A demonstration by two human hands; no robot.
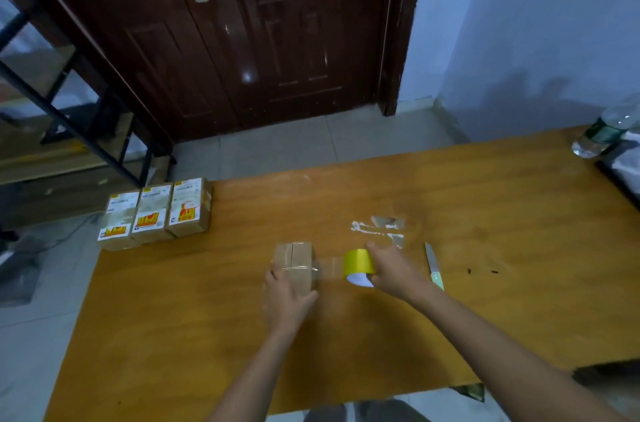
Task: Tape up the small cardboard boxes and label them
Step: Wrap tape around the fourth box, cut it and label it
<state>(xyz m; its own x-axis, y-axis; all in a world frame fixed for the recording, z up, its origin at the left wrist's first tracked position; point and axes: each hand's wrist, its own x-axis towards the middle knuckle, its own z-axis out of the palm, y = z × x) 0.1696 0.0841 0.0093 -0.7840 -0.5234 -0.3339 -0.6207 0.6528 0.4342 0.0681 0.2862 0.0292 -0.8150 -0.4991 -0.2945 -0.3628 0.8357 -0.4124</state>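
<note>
Yellow packing-tape roll (358, 266), gripped in the right hand (393, 271), lay at three o'clock from the small brown cardboard box (297, 264) pinned mid-table by the left hand (285, 300), a clear strip stretched taut between them.

A small brown cardboard box (294, 264) lies mid-table, clear tape stretching toward three o'clock to a yellow tape roll (358, 266).

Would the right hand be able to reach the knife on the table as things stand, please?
Probably yes: the knife lies just right of the right hand with bare table between, but that hand grips the tape roll and must release it first.
</note>
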